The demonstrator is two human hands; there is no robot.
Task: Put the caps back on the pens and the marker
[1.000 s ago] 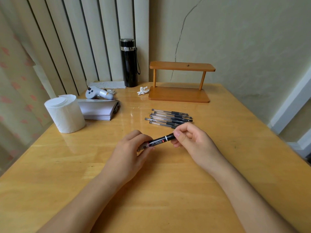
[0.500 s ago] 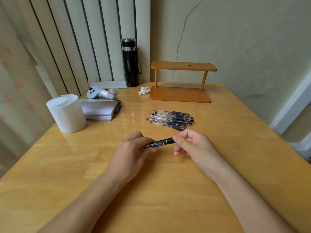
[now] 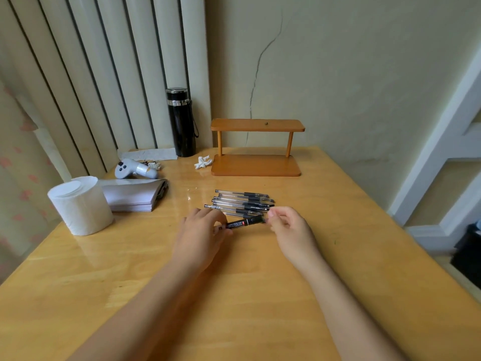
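Note:
A black marker (image 3: 243, 222) with a red and white label lies nearly level just above the wooden table (image 3: 338, 256), at its middle. My left hand (image 3: 199, 234) grips the marker's left end. My right hand (image 3: 289, 227) pinches its right end with thumb and fingertips; whether that end is a separate cap I cannot tell. Directly behind the marker, several clear pens (image 3: 243, 201) with black grips lie side by side in a row.
A toilet paper roll (image 3: 80, 205) stands at the left, a closed notebook (image 3: 132, 195) beside it. Farther back are a pale handheld controller (image 3: 134, 170), a black flask (image 3: 181, 122), a small white crumpled object (image 3: 203, 162) and a low wooden shelf (image 3: 256, 149).
Both hands have carried the marker a little farther from me, closer to the row of pens. The right hand's fingers have slid toward the marker's very tip.

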